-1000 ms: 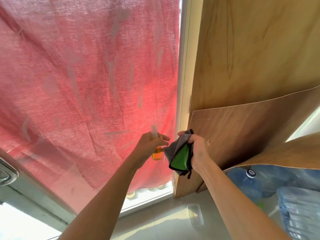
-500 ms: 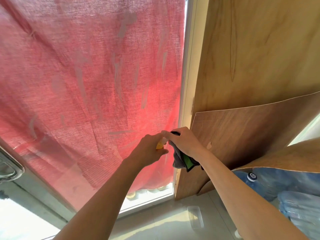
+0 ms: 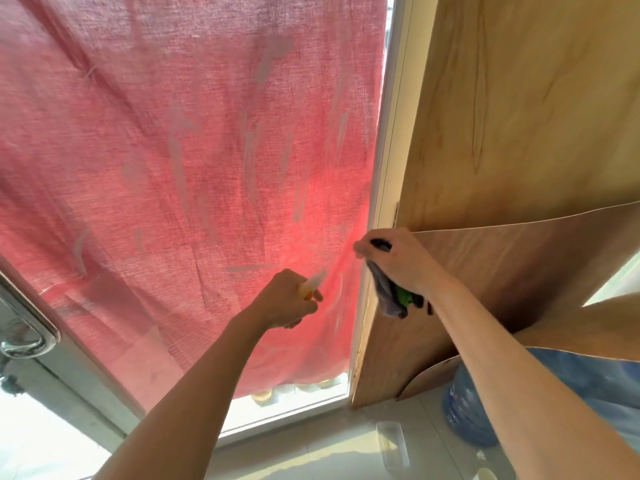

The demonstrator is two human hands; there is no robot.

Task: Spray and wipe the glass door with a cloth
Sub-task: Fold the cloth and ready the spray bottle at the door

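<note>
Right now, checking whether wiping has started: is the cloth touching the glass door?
Cannot tell. In the head view the right hand grips the cloth at the glass door's right edge, but no contact or gap shows plainly.

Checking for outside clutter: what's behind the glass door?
A red cloth hangs behind the glass door. Below its hem, round yellowish items show; the rest is covered.

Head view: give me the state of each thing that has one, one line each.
left hand: grips the spray bottle, aimed at the glass.
spray bottle: held, nozzle tilted up toward the glass.
right hand: holds the cloth at the door's right frame.
cloth: bunched, hanging below the hand.
glass door: streaked with smears, red curtain behind it.
door handle: untouched.
water jug: upright on the floor.
</note>
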